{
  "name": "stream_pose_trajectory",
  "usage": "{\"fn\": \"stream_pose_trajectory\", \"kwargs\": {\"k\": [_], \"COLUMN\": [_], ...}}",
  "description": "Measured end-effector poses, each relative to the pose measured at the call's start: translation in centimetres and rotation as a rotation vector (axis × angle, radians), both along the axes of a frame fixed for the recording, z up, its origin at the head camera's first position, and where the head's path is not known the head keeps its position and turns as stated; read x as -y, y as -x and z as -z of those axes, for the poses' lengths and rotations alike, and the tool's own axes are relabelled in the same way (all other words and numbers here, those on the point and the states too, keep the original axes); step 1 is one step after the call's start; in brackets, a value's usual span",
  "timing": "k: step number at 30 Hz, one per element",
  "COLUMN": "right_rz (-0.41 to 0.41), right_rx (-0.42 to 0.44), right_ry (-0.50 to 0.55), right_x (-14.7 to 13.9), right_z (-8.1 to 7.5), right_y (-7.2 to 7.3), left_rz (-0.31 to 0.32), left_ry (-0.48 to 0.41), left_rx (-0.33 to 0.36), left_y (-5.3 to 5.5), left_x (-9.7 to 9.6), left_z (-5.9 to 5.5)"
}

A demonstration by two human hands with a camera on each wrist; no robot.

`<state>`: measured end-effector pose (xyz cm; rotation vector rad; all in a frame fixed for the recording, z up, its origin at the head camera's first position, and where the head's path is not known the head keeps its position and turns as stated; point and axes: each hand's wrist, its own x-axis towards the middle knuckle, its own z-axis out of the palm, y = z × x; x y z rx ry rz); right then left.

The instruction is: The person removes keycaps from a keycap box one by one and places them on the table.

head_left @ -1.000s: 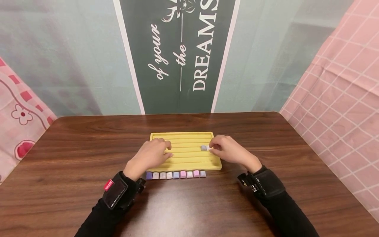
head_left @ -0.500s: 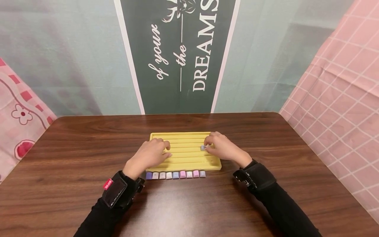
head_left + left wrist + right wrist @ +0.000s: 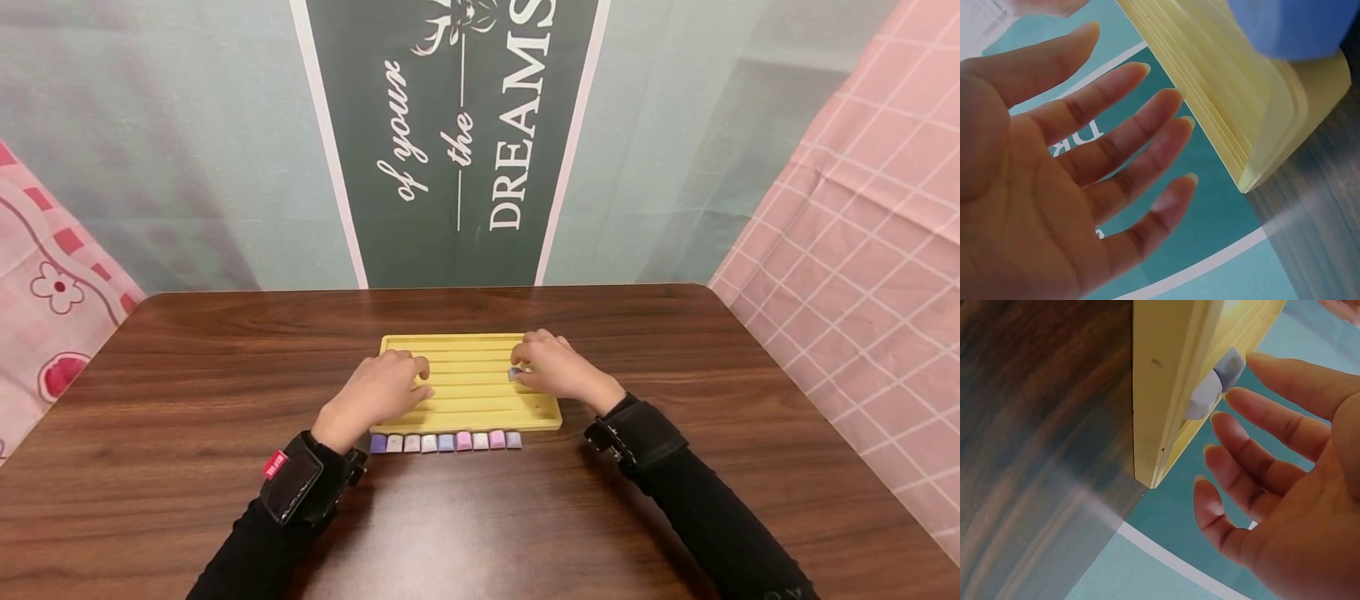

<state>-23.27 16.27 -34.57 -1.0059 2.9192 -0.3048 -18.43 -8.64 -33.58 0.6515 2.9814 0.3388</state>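
A yellow ridged tray (image 3: 468,392) lies on the table. My right hand (image 3: 557,367) reaches over its right side, fingers loosely bent and apart. In the right wrist view a grey keycap (image 3: 1230,369) and a white keycap (image 3: 1204,397) sit side by side in the tray. My right thumb tip is close beside the grey one and the index fingertip is near both; contact cannot be told. My left hand (image 3: 378,387) hovers over the tray's left side, holding nothing, its fingers (image 3: 1129,137) spread and relaxed.
A row of several purple, white, blue, pink and grey keycaps (image 3: 446,443) lies along the tray's front edge on the brown wooden table (image 3: 480,533). A printed cloth (image 3: 457,167) hangs behind the table, and a pink checked cloth (image 3: 862,275) is at the right.
My right hand has shifted left along the tray, from the white keycap toward the grey one. The grey keycap appears in the same place. My left hand has hardly moved.
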Motion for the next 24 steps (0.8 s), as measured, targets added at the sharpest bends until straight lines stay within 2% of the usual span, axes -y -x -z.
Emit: {"fn": "stream_pose_trajectory", "kwargs": {"k": [15,24], "right_rz": [-0.037,-0.035], "right_rx": [-0.033,-0.044], "right_ry": [-0.009,0.002], "right_x": [0.22,0.17], "right_z": [0.36,0.32], "right_y": [0.24,0.13], "left_rz": [-0.009,-0.006], "left_ry": [0.019,0.026], "left_rx": [0.041,0.037], "left_y": [0.01,-0.11], "left_x": [0.01,-0.03], "left_z": [-0.06,0.07]}}
